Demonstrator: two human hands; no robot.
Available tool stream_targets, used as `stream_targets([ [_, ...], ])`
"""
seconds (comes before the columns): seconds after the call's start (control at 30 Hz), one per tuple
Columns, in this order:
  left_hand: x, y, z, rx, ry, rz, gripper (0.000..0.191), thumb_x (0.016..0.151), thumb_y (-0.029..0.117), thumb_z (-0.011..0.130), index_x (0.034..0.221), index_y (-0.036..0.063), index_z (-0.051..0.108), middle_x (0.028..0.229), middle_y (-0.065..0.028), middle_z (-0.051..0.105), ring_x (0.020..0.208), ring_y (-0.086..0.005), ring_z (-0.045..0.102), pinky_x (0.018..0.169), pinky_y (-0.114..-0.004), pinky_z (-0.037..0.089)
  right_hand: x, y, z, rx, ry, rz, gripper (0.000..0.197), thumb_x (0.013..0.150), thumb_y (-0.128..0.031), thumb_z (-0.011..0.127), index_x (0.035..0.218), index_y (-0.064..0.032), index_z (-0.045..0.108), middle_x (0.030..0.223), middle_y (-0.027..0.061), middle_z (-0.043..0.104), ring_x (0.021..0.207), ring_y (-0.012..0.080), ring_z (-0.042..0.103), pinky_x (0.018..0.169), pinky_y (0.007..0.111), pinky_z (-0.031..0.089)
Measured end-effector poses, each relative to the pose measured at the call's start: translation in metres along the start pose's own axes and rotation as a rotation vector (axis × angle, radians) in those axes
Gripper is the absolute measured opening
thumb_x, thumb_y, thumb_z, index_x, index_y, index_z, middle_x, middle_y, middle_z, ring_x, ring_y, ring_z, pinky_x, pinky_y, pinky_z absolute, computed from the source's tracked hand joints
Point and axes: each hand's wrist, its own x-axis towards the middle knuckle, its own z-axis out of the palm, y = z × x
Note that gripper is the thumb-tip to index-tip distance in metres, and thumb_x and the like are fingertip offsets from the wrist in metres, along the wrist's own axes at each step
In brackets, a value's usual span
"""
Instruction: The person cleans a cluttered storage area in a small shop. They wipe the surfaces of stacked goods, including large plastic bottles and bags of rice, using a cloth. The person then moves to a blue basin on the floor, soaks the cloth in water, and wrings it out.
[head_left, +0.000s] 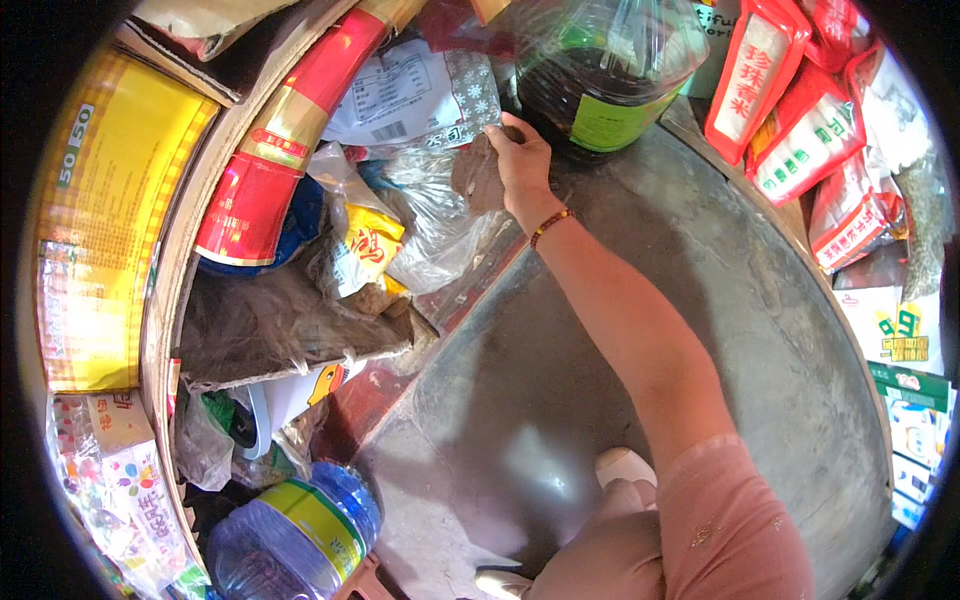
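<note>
My right hand (525, 157), with a beaded bracelet (551, 227) on its wrist, reaches forward across the floor. A crumpled piece of brown cloth (474, 178) is pinched between its thumb and fingers. Just beyond the fingertips lies a printed plastic bag (405, 94) with a snowflake pattern. Clear plastic bags (427, 225) are bunched below and to the left of the cloth. Right of the hand stands a large clear plastic jug (615, 97) of dark liquid, bearing a green label. My left hand is out of view.
Wooden shelving (169, 300) curves along the left, with a red-and-gold roll (292, 142) leaning beside it. A blue plastic bottle (300, 536) lies at the lower left. Red-and-white bags (750, 82) line the right edge. My shoe (626, 465) rests on the concrete floor (525, 360).
</note>
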Motion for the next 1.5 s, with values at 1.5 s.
stream_targets([
  [1.5, -0.007, -0.009, 0.008, -0.098, -0.107, -0.175, 0.029, 0.085, 0.000, 0.047, 0.107, 0.0079, 0.064, 0.131, -0.0119, 0.046, 0.117, -0.0302, 0.045, 0.098, -0.040, 0.038, -0.177, 0.083, -0.040, -1.359, -1.133, -0.514, 0.023, 0.075, 0.002, 0.057, 0.096, -0.0029, 0.052, 0.099, 0.0152, 0.051, 0.097, 0.0304, 0.052, 0.085, 0.040, 0.043],
])
